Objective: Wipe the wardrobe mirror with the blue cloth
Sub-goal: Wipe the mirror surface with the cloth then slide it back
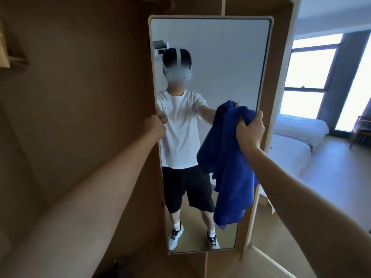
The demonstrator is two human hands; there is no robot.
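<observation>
A tall wardrobe mirror [220, 63] with a pale frame hangs on a brown wooden wardrobe door, straight ahead. My left hand [154, 126] grips the mirror's left edge at about mid-height. My right hand [250, 131] is closed on a bunched blue cloth [230, 171] in front of the mirror's right side. Most of the cloth hangs loose below my fist and covers the lower right of the glass. Whether the cloth touches the glass I cannot tell. The mirror reflects a person in a white shirt and black shorts.
The brown wardrobe panel [80, 97] fills the left. On the right, past the door's edge, the room holds two white beds [289, 153], a wooden chair [361, 129] and large bright windows [313, 71]. The floor is pale wood.
</observation>
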